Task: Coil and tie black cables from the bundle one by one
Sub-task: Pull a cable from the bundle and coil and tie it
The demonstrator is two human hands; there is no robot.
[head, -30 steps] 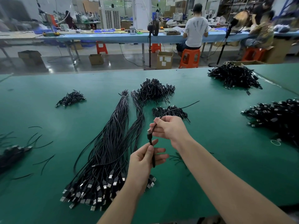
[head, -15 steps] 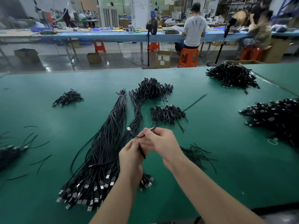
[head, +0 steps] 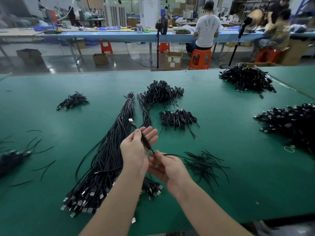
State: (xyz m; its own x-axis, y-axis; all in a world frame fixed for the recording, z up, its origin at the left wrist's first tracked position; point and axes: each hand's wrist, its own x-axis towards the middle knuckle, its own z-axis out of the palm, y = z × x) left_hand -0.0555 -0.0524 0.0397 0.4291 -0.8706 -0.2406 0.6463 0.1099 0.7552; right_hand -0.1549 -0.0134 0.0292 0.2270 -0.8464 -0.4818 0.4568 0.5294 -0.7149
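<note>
Both bare forearms enter from the near edge and converge toward centre. Left hand [head: 136, 150]: palm turned up and to the right, fingers [head: 150, 133] extended and loosely spread, pointing far-right; thumb side toward the left. Wrist roughly in line with the forearm. Right hand [head: 166, 166]: just near and right of the left hand, touching it or nearly so at the heel of the palm. Its fingers are curled inward, thumb and forefinger pinched together at the far side of the hand. Right wrist bent slightly leftward.
</note>
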